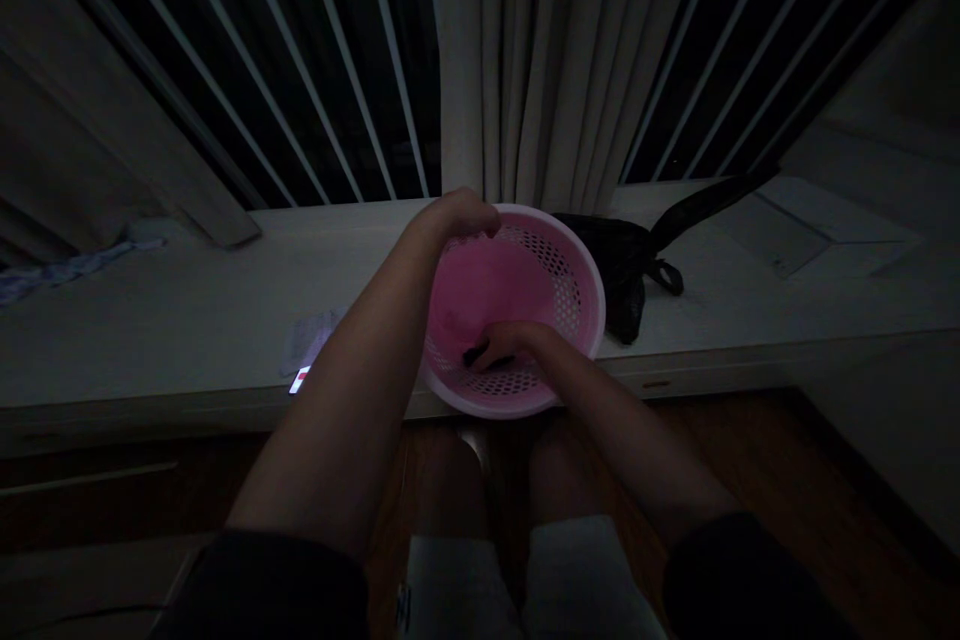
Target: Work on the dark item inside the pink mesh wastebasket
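Observation:
A round pink plastic basket [592, 282] with holes in its sides rests on the white window ledge, its near rim reaching past the ledge's front edge. My left hand [466, 212] is closed over the far rim, slightly left of its middle. Down inside the basket, my right hand [504, 342] is closed on a small black object [474, 354] near the close wall. The dim light hides what kind of thing it is. Part of it shows on either side of my fingers.
A black plastic bag [619, 265] lies against the basket's right side. Farther right sits a white box [817, 225]. Left of my forearm, a phone with a lit screen [301, 378] lies near the ledge's edge. Curtains [555, 60] and a barred window stand behind.

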Demonstrator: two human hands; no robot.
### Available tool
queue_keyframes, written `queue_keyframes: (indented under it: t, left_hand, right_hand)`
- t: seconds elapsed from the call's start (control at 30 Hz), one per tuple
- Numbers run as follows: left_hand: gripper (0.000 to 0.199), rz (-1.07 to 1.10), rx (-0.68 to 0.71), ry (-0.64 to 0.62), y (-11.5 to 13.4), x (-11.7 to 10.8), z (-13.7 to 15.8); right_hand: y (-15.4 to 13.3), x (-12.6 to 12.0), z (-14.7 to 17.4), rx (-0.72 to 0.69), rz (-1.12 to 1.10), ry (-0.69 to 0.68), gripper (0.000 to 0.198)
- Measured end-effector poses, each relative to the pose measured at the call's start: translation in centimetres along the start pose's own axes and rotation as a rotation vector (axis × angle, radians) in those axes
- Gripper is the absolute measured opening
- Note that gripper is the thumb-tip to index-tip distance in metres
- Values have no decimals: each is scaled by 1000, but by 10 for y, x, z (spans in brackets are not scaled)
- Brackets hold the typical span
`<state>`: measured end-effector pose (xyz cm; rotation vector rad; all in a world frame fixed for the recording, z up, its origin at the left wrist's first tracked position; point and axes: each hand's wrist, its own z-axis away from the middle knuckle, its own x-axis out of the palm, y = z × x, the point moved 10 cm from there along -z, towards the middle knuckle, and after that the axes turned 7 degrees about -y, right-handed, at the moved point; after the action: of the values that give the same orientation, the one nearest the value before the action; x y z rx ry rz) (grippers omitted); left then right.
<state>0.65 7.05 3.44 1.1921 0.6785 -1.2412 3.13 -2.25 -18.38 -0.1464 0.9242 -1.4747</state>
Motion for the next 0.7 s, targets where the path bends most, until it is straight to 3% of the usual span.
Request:
queue_keyframes:
  t: [0.47,0.7]
  left_hand:
    - [36,-29,-4,5,4,0,1]
    - [35,-25,30,-14,10,2,0]
  right_hand:
    - [-24,-6,14,30,325,-15,48]
    - [-32,-5,6,25,443,-39,51]
